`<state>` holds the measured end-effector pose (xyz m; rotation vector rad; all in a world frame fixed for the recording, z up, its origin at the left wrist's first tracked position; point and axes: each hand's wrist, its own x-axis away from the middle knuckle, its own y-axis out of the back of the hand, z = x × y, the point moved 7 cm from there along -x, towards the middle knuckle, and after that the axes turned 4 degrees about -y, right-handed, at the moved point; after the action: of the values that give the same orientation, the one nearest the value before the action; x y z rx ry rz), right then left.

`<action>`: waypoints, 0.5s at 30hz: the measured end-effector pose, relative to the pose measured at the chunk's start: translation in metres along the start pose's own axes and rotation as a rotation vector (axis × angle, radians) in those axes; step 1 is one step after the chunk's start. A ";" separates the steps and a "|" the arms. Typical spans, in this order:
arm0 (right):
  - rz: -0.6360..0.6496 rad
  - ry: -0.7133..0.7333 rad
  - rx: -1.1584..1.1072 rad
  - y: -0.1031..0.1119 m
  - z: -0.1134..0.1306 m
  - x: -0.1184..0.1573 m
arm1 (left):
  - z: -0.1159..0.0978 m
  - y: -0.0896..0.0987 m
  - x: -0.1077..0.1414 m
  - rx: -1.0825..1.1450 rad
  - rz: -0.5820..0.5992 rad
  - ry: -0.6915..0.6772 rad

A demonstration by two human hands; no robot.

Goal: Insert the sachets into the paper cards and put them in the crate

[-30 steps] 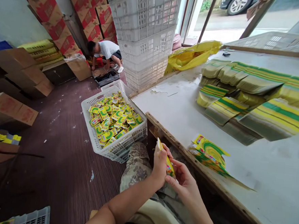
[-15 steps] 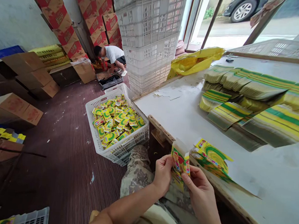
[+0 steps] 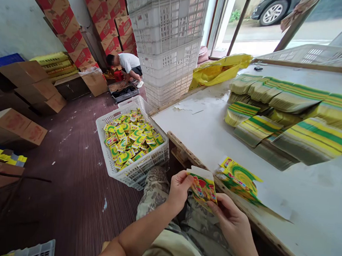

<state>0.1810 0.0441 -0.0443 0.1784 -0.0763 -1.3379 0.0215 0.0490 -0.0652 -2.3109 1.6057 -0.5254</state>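
A yellow, green and red printed carton [image 3: 202, 185] is held over my lap, its pale flap pointing up. My left hand [image 3: 180, 189] pinches its left edge, and my right hand [image 3: 228, 210] grips its lower right corner between thumb and fingers. Just right of it, a small pile of flat printed cartons [image 3: 240, 177] lies at the edge of the white table [image 3: 200, 124]. Stacks of flat cartons [image 3: 313, 140] stand farther back on the table. At my left knee, a white crate [image 3: 107, 154] holds many small yellow-green packets [image 3: 132, 137].
Tall white crates [image 3: 168, 38] are stacked behind the table's far left corner, beside a yellow bag [image 3: 218, 71]. A person [image 3: 128, 64] bends over a tray on the floor. Cardboard boxes [image 3: 15, 127] stand at the left, and a grey crate [image 3: 41, 249] sits at the bottom left.
The carton in my hands has turned and shows a wider printed face. My left hand has moved slightly left and up. The view has shifted a little.
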 end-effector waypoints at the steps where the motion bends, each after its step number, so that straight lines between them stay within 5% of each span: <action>1: -0.017 0.043 0.045 0.005 0.002 0.001 | -0.005 0.002 -0.003 -0.012 0.013 -0.008; 6: -0.059 0.264 0.438 0.029 0.012 0.003 | -0.063 0.010 -0.009 -0.191 0.050 -0.197; 9: 0.055 0.425 0.647 0.022 0.022 0.003 | -0.092 -0.007 -0.002 -0.487 0.276 -0.305; 11: 0.131 0.518 0.712 0.013 0.029 0.005 | -0.089 -0.024 0.004 -0.700 0.494 -0.302; 15: 0.180 0.608 0.754 0.004 0.044 0.010 | -0.040 -0.042 0.014 -0.975 0.894 -0.104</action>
<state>0.1801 0.0312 -0.0005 1.1768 -0.0770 -0.9748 0.0434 0.0496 -0.0099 -1.6410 2.9416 0.7116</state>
